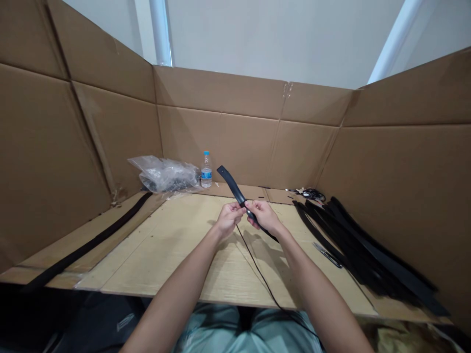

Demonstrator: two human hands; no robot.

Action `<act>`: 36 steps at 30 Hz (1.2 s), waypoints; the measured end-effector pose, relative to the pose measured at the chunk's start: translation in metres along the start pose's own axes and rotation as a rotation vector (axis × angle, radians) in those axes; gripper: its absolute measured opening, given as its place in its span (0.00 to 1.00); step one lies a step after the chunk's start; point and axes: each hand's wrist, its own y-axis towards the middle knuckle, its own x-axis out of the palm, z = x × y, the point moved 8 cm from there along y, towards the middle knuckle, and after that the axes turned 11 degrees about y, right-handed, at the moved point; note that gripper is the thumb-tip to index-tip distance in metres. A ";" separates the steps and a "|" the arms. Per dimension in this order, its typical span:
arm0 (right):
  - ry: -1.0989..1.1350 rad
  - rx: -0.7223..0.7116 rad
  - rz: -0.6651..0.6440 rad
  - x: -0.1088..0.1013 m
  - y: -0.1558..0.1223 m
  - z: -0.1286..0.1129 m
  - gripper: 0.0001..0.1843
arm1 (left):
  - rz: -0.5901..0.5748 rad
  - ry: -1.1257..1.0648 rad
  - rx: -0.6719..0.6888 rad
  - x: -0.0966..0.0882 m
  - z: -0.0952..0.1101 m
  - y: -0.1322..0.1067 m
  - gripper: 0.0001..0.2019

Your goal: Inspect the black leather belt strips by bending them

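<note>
A black curved strip (231, 184) is held up over the table, its far end slanting up to the left and its near end running out beneath my right wrist. My right hand (265, 215) is closed around the strip's middle, thumb on top. Beside it, my left hand (228, 218) is pinched at the strip's left edge. From those left fingertips a thin black cord (253, 260) hangs down across the table edge towards my lap. The fingers hide exactly where cord and strip meet.
Several black strips (353, 240) lie piled at the right, with thread snips (327, 255) beside them. Behind them is a tangle of cords (312, 194). One long black strip (91, 242) lies left. A plastic bag (165, 174) and water bottle (206, 171) stand before cardboard walls (221, 132).
</note>
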 end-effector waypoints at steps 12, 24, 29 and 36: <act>-0.059 0.077 0.059 -0.004 0.003 0.004 0.30 | 0.027 0.027 -0.005 -0.002 -0.004 0.001 0.26; -0.029 0.222 -0.252 -0.004 -0.011 0.003 0.23 | 0.094 0.025 -0.039 -0.011 -0.004 0.002 0.28; -0.299 0.064 -0.255 -0.014 -0.009 -0.004 0.16 | 0.201 0.049 -0.064 -0.025 -0.010 0.006 0.27; -0.617 -0.192 -0.112 -0.002 -0.002 -0.008 0.18 | 0.366 0.093 0.018 -0.041 -0.010 0.006 0.24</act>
